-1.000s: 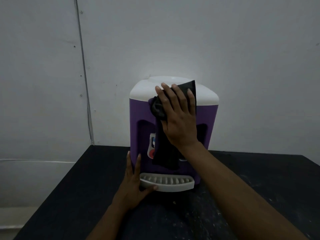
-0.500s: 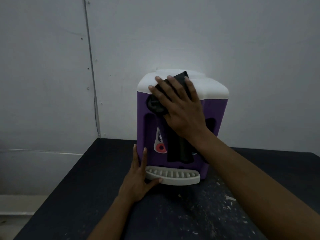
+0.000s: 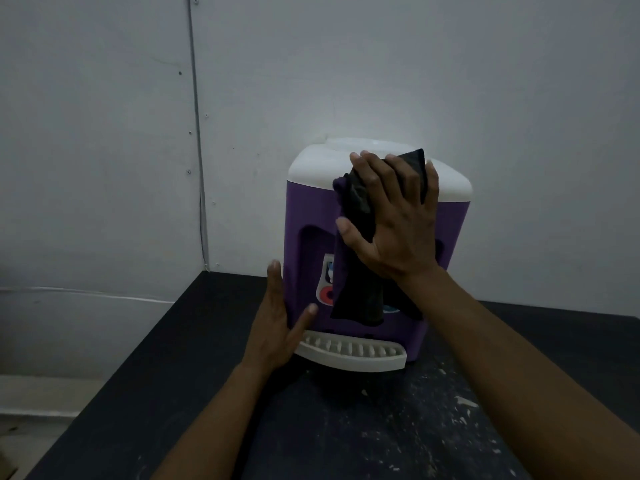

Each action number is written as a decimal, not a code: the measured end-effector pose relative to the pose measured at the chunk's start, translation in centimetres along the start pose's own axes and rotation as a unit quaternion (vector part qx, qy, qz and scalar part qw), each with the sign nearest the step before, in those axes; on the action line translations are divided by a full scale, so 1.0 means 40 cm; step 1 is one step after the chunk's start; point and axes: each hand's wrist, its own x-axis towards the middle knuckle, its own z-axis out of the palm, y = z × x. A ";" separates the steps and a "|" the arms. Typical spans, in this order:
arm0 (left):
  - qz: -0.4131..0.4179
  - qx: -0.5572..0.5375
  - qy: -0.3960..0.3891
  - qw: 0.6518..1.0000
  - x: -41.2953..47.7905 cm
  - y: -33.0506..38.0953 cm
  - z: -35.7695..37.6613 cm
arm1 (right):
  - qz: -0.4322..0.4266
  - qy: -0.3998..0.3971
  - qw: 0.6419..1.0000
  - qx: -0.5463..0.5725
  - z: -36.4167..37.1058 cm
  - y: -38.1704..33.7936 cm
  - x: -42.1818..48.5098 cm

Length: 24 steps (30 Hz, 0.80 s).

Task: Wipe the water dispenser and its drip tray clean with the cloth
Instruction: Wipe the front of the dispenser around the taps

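A purple water dispenser with a white lid stands on a black table, near the wall. Its white ribbed drip tray juts out at the bottom front. My right hand presses a dark cloth flat against the upper front of the dispenser, fingers straight and reaching onto the lid edge. The cloth hangs down over the taps and hides most of them. My left hand rests flat against the dispenser's lower left side, thumb near the tray's left end.
The black table carries white specks and flakes in front of the dispenser. Its left edge drops off toward a pale floor. A grey wall with a vertical cable rises right behind the dispenser.
My right hand with the cloth has slid to the right along the top front of the dispenser. The left hand stays on the lower left side. The camera has moved closer.
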 end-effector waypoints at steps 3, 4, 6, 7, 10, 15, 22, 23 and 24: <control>-0.020 -0.065 0.034 0.997 0.090 0.033 -0.018 | 0.003 -0.002 1.000 0.017 -0.004 0.003 -0.001; -0.014 -0.081 0.046 0.996 0.118 0.046 -0.023 | 0.013 0.005 1.000 0.027 -0.003 0.002 0.000; -0.001 -0.108 0.065 0.992 0.165 0.066 -0.024 | 0.034 0.020 0.999 0.034 0.002 -0.008 0.003; -0.005 -0.119 0.074 0.990 0.181 0.073 -0.021 | 0.038 0.023 0.999 0.028 0.005 -0.013 0.003; -0.030 -0.152 0.115 0.981 0.196 0.087 0.006 | 0.026 0.025 0.999 -0.006 0.014 -0.020 0.002; -0.049 -0.151 0.170 0.973 0.192 0.095 0.032 | -0.031 0.016 0.998 -0.051 0.028 -0.035 0.029; -0.072 -0.100 0.168 0.978 0.188 0.094 0.032 | -0.128 -0.062 0.981 -0.128 0.095 -0.142 0.078; -0.069 -0.090 0.163 0.980 0.188 0.093 0.031 | -0.151 -0.064 0.977 -0.138 0.101 -0.142 0.074; -0.066 -0.078 0.158 0.982 0.189 0.089 0.029 | -0.176 -0.062 0.972 -0.146 0.103 -0.138 0.070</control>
